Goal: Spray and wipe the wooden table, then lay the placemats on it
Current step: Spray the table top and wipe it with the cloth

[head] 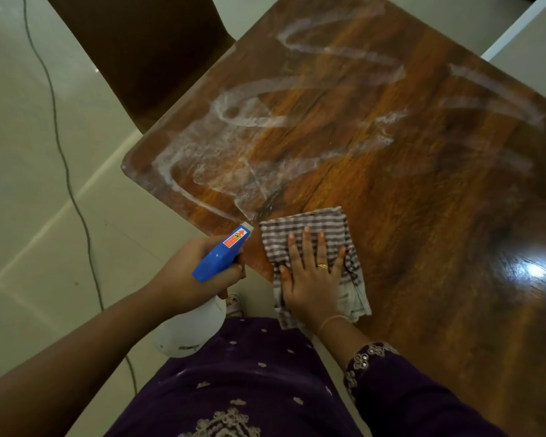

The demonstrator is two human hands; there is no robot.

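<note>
We've got a dark brown chair (145,58) well ahead of the left hand (183,272), thin dark cable (67,171) running across pale glossy floor tiles (29,247) out to its left, white ledge (530,48) far ahead-right of the right hand (312,279).

floor (29,190): pale glossy tiles | chair (145,45): dark brown | cable (66,171): dark, on floor | ledge (533,42): white

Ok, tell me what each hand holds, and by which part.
Left hand grips the spray bottle at its neck, below the blue trigger head. Right hand holds nothing; it presses flat on the striped cloth.
</note>
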